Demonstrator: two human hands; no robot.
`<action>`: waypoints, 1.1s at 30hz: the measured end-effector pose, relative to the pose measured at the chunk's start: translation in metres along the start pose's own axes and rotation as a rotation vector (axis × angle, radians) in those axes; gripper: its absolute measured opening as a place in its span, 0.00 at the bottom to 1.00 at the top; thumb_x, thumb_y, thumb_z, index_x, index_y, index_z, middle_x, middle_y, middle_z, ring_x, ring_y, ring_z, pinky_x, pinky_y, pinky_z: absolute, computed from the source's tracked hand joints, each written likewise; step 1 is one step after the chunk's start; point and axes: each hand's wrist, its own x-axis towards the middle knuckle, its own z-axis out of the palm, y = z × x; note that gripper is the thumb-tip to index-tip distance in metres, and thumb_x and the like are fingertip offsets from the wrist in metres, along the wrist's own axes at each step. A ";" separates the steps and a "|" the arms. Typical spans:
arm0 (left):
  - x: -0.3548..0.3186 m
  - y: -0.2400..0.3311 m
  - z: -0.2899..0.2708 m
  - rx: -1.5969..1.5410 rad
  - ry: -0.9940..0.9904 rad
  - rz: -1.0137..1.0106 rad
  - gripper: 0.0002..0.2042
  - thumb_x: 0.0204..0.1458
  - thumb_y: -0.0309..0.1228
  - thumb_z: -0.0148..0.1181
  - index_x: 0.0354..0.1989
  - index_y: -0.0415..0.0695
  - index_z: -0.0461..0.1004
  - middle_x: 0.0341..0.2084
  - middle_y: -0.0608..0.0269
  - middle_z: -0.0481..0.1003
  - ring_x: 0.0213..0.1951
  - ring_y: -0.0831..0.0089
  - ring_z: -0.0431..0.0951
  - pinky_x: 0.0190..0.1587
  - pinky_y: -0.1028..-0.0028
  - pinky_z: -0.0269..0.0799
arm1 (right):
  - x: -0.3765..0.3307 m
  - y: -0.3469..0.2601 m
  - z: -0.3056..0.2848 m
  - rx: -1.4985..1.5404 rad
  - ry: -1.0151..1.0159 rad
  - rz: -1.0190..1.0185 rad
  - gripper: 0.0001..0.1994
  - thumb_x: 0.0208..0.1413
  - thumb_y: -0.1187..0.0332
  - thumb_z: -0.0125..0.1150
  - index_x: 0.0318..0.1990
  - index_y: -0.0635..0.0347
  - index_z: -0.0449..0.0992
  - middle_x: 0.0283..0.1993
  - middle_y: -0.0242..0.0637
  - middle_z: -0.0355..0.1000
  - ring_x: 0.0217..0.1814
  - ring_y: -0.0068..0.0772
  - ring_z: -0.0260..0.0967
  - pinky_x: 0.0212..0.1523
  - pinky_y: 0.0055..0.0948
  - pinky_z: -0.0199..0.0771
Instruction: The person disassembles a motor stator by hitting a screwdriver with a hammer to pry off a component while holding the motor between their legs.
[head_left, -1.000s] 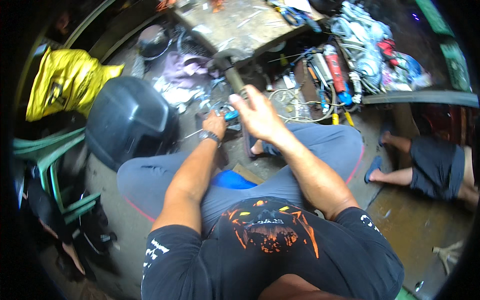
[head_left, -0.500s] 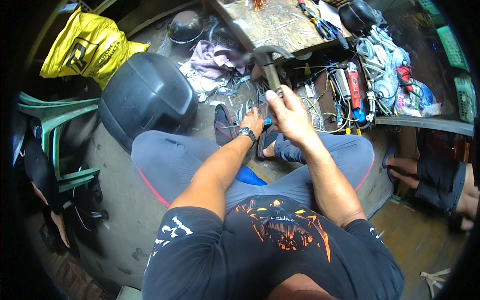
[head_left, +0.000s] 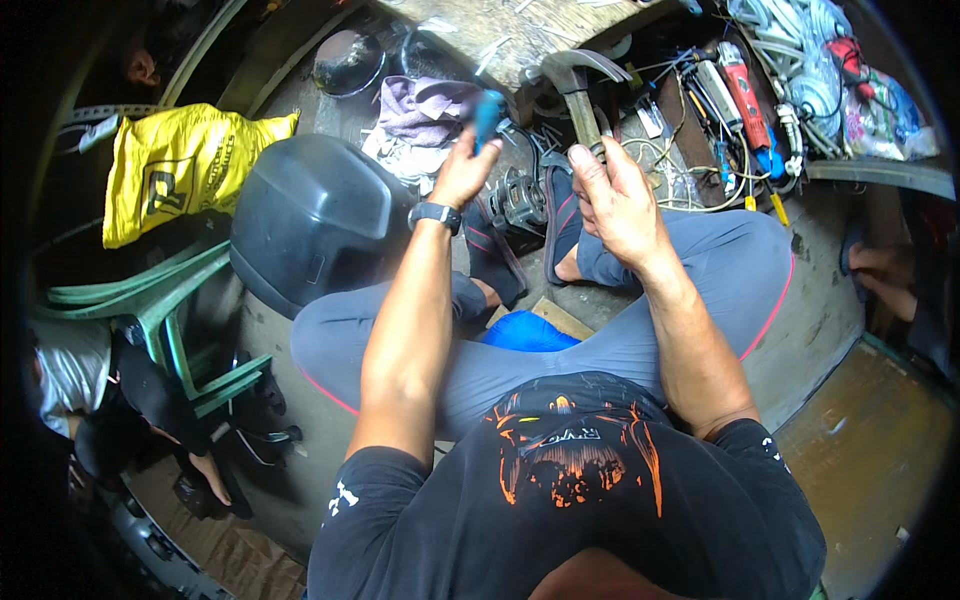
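Note:
My right hand (head_left: 622, 205) is wrapped round the handle of a claw hammer (head_left: 574, 95), whose head points up and away toward the wooden board. My left hand (head_left: 465, 172) grips a blue-handled tool (head_left: 487, 118), raised above the floor and smeared by motion, so its exact kind does not show. Between my feet sits a round metal motor part (head_left: 519, 203) with what look like copper-coloured windings; neither hand touches it. A blue object (head_left: 525, 332) lies between my legs beside a piece of wood.
A black hard case (head_left: 315, 220) stands at my left, with a yellow bag (head_left: 185, 165) behind it. Ahead are a purple cloth (head_left: 420, 108) and a wooden board (head_left: 520, 35). A red power tool (head_left: 742, 95) and cables lie right. Other people sit at both sides.
My left hand has lifted up and forward from the motor part, carrying the blue-handled tool. The hammer has shifted slightly right and down in my right hand. The view has turned.

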 end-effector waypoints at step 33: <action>0.021 0.008 0.029 0.601 -0.390 0.367 0.11 0.57 0.31 0.57 0.47 0.42 0.76 0.40 0.47 0.79 0.44 0.48 0.79 0.47 0.59 0.74 | -0.014 0.066 0.010 -0.209 0.103 -0.283 0.13 0.66 0.63 0.51 0.42 0.66 0.63 0.25 0.61 0.72 0.31 0.68 0.72 0.29 0.58 0.69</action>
